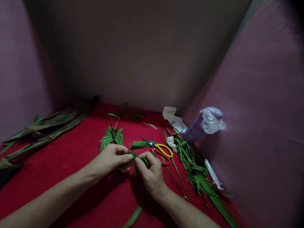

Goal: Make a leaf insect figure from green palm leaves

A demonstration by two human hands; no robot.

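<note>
Between my two hands is a folded green leaf strip (136, 169), pinched from both sides above the red cloth. My left hand (116, 157) closes thumb and fingers on its left part. My right hand (152, 174) grips the right part with bent fingers. A long end of green leaf (133, 218) trails below my right hand. Just beyond the hands lie scissors (163, 150) with one yellow and one red handle. Their blades rest over a flat green leaf piece (141, 144). A bundle of lobed leaves (113, 136) lies past my left hand.
Leaf scraps (187, 158) are heaped at the right, with a syringe (213, 174) beside them. A purple container (194, 129) with clear plastic leans near the right wall. Thin sticks (151, 126) and white papers (174, 119) lie farther back. Long dried leaves (54, 126) stretch along the left.
</note>
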